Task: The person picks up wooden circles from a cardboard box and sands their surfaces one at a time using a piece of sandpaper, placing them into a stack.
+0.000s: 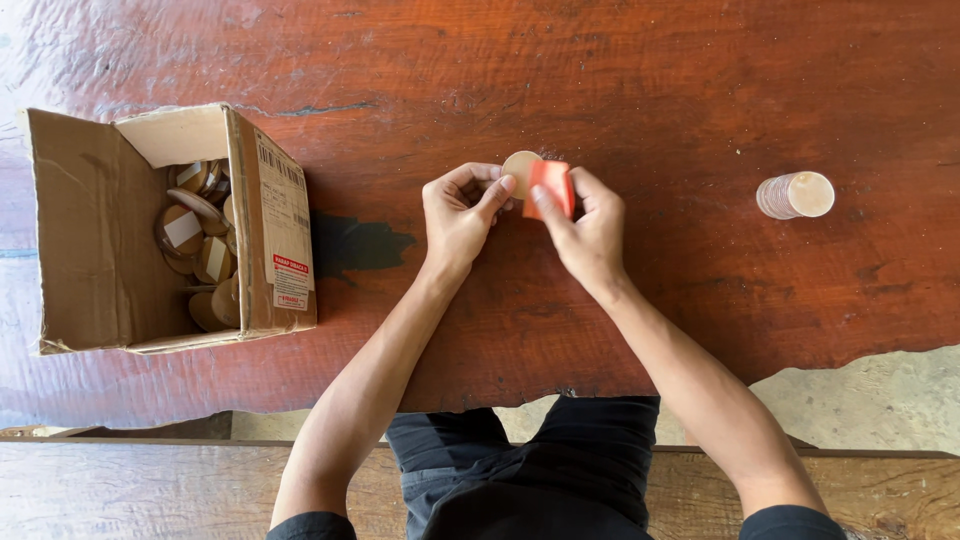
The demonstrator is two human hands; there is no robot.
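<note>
red wood table (pixel 640 90); left hand (pixel 458 212) pinches disc (pixel 519 166), right hand (pixel 590 232) grips orange block (pixel 552 186).

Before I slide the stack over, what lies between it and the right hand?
Nothing: in the head view only bare red-brown table lies between the right hand, which holds an orange block, and the stack of wooden discs.

My left grip (pixel 460 210) covers half the wooden disc (pixel 519 168); inside the cardboard box (pixel 90 240), its wall hides the lower discs (pixel 200 250), which I can't count.
</note>
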